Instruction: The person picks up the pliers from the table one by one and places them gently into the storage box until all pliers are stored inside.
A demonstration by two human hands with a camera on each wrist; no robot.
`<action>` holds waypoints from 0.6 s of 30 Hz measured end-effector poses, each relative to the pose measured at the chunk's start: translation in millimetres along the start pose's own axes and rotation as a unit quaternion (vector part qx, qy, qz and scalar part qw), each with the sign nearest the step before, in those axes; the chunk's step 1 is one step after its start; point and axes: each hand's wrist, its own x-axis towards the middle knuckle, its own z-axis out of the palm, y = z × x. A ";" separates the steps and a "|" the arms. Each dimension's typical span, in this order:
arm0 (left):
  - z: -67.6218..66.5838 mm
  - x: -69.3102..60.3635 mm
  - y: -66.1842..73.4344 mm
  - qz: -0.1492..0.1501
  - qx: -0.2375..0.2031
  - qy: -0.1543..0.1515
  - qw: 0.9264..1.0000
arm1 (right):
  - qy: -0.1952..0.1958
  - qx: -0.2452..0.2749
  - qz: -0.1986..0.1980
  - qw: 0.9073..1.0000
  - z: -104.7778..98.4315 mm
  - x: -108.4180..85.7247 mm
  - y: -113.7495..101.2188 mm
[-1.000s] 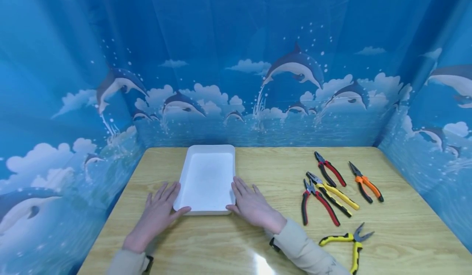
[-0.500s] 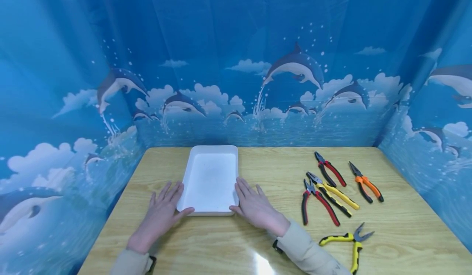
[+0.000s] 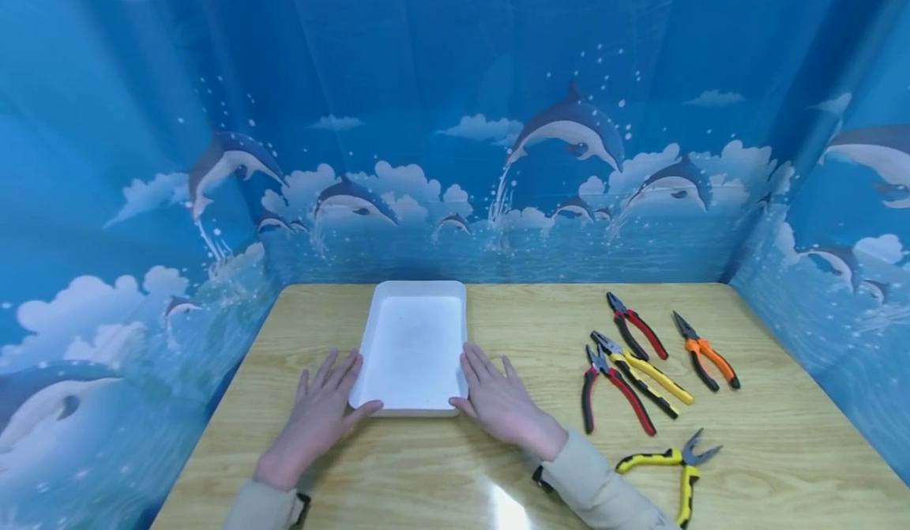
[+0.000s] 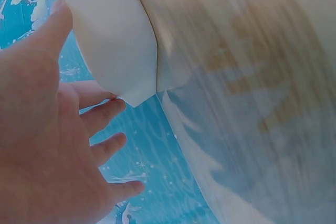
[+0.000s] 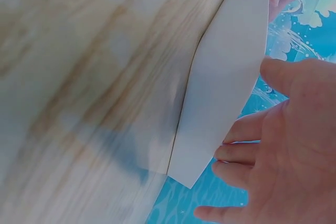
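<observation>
A white rectangular tray [image 3: 419, 348] lies on the wooden table, left of the middle, with nothing in it. At its near left corner my left hand [image 3: 317, 419] touches it, fingers extended along the left side and thumb at the front rim. My right hand [image 3: 503, 405] mirrors this at the near right corner. Both wrist views show the tray's outer wall: beside the thumb and fingers of the left hand [image 4: 58, 124] in one, beside those of the right hand [image 5: 283, 150] in the other.
Several pliers lie on the right: red-and-black pliers [image 3: 624, 314] at the back, orange-and-black needle-nose pliers [image 3: 697, 345], yellow-and-black pliers [image 3: 617, 355] beside another red-and-black pair [image 3: 601, 369], and opened yellow-and-black pliers [image 3: 689, 458] nearer the front. A blue dolphin-print curtain [image 3: 398, 119] encloses the table [image 3: 419, 467].
The tray has slid a little to the right across the table, and both hands have moved along with it. The pliers lie where they were.
</observation>
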 end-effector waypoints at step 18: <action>2.7 1.6 11.0 -0.002 0.010 -0.002 1.000 | -0.003 0.009 0.015 1.000 -1.5 -6.1 6.0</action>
